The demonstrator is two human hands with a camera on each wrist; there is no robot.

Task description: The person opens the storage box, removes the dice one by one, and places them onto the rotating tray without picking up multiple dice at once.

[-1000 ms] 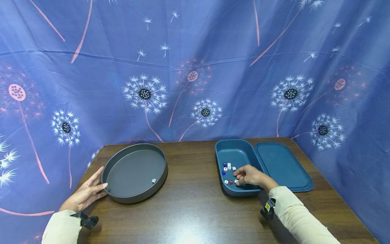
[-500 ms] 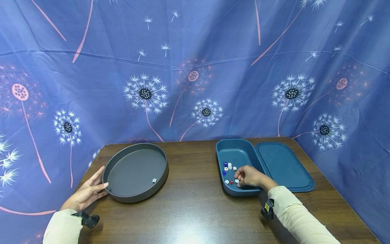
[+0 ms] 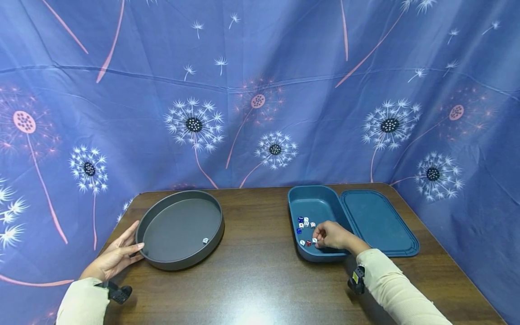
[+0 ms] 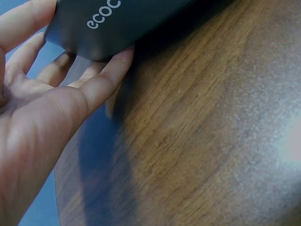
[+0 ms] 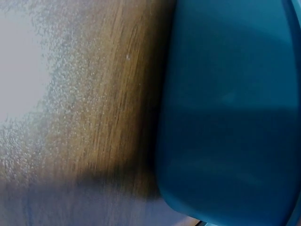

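Note:
My left hand (image 3: 115, 257) rests against the near left side of a round dark grey pan (image 3: 178, 266), its fingers fairly straight along the outer wall. Light lettering marks the pan's wall (image 4: 127, 21) in the left wrist view. A single white die (image 3: 205, 241) lies inside. On the right, my right hand (image 3: 334, 235) reaches into the near end of a blue rectangular box (image 3: 316, 198), thumb and fingertips pinching a white die (image 3: 314, 240). The right wrist view shows only the box's outside (image 5: 230, 117), not the hand.
Several white and blue dice lie in the box around a white die (image 3: 306, 223); a red die (image 3: 308, 243) sits beside the pinched one. The blue lid (image 3: 378, 221) lies flat right of the box. A patterned blue cloth (image 3: 243, 113) hangs behind the wooden table (image 3: 256, 253).
My right hand's fingertips have drawn together on the white die, which has shifted slightly left. The left hand and the pan stay in place.

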